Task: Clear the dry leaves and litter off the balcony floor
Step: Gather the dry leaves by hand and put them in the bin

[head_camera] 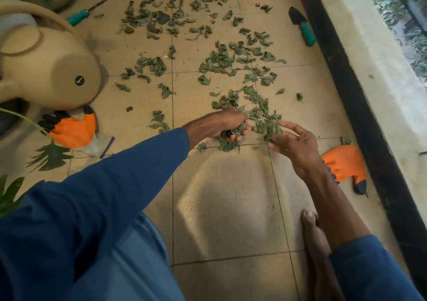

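Bare tile of the balcony floor [221, 203] nearest us. Left hand [227, 125] is clenched round a wad of dry leaves [265, 122]. Right hand [294, 147] has its fingers spread loose, touching the pile's edge and gripping nothing. We judge the leaves light, crumpled and brittle, so scoop bunches from underneath rather than pinch singles. The scatter runs beyond, out toward the trowel [302, 26].

Grey-green leaves [221, 55], beige floor tiles [221, 203], orange gloves [344, 162]
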Tool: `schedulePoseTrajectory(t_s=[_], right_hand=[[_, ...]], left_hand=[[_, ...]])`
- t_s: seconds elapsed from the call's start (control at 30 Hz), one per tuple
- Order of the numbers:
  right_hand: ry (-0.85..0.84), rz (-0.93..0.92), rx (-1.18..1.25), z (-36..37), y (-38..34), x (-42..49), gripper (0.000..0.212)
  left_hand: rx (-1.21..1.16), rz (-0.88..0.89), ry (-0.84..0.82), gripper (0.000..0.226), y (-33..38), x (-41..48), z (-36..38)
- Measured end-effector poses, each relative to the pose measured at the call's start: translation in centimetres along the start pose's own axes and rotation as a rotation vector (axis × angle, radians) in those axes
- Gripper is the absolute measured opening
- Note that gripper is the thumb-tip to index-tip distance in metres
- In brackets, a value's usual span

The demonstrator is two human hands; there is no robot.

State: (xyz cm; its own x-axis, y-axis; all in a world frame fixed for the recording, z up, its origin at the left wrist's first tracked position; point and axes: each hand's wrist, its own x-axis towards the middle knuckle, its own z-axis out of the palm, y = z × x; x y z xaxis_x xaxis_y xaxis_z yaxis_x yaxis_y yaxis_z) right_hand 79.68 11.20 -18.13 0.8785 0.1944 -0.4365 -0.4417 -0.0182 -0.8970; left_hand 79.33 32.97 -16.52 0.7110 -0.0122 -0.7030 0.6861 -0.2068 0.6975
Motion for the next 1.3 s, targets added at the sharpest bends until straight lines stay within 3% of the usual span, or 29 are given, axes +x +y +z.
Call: schedulePoseTrajectory(t_s=[0.17, 0.37, 0.63, 0.8, 0.97, 1.2, 1.3], right_hand=[[-0.067, -0.083, 0.071, 1.9, -3.0, -1.0, 0.038], [0.009, -0.346, -0.343, 4.7, -3.1, -0.9, 0.025], [0.117, -0.673, -0.948, 5.4, -1.9, -0.9, 0.026], [-0.035, -0.817, -1.099, 6.5, -1.0, -1.3, 0.026], [-0.09, -0.763, -0.933, 7.0, -1.1, -2.3, 0.033], [-0.153, -0.391, -0.372, 4.2, -1.2, -1.1, 0.049], [-0.013, -0.353, -0.517, 1.2, 0.2, 0.5, 0.038]], left_hand=[[-0.224, -0.17, -0.162, 0.03, -0.3, -0.4, 0.4], [-0.523, -0.276, -0.333, 0.037, 0.6, -0.6, 0.8], [-0.511, -0.276, -0.225, 0.039, 1.2, -0.9, 1.0], [-0.425, -0.19, -0.089, 0.024, 0.9, -0.8, 1.9], [-0.402, -0.14, 0.022, 0.025, 0.3, -0.4, 1.7], [-0.432, -0.113, 0.077, 0.029, 0.6, 0.1, 1.4], [-0.422, -0.118, 0.099, 0.034, 0.5, 0.3, 1.0]])
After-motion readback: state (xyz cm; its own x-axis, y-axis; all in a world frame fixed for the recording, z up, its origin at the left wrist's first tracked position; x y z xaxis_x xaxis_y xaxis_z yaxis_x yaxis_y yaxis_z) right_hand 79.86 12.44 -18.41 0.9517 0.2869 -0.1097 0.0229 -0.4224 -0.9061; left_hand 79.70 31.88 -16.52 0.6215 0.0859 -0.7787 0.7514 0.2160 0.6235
